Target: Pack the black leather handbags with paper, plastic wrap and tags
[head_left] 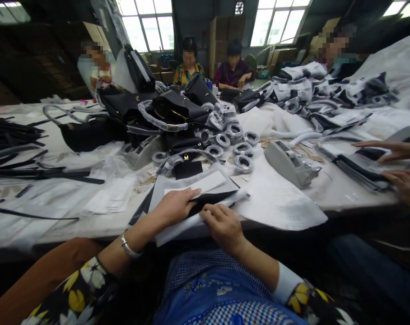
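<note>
At the table's front edge lies a black handbag (211, 198) partly covered by white wrapping sheet (188, 229). A flat white strip (210, 181) rests on its far side. My left hand (174, 207) lies on the bag beside the strip, fingers stretched out and thumb apart. With bent fingers, my right hand (223, 225) grips the near, folded edge of the wrapping sheet. Just beyond, a handle in clear wrap (205, 152) curves around a black flap with a gold clasp (186, 157). The underside of the bag is hidden.
A grey tape dispenser (286, 163) stands to the right on white sheet. Wrapped coiled straps (235, 131) and black handbags (171, 106) are heaped ahead. Black straps (39, 174) lie left. At right, a co-worker's hands (401, 180) touch another wrapped bag. Other people sit across the table.
</note>
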Motion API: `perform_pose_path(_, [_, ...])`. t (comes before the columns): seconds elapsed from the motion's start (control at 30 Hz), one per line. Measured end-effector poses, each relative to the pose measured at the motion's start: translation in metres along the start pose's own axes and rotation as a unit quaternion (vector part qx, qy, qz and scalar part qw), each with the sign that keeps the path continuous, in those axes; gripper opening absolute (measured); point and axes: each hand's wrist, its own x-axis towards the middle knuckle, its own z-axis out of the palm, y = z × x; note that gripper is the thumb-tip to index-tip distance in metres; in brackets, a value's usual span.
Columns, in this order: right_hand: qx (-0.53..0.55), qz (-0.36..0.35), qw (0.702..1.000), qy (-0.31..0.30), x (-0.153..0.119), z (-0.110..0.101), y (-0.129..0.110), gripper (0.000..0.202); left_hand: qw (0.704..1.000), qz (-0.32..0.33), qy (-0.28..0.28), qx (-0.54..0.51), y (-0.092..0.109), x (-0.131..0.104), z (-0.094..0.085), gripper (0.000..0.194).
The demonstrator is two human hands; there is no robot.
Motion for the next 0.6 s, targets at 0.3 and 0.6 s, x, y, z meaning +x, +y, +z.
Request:
perform_pose_path(0.3, [0.142,0.089,0.984,0.058,0.01,0.049,-0.011,0.035,0.999,0.044,-0.031,-0.003,-0.008,-0.003,-0.01,0.05])
perform_pose_path(0.6, [0.187,-0.05,0.981,0.02,0.005,-0.014,0.02,0.037,0.994,0.014,0.086,0.071,0.004,-0.019,0.038,0.056])
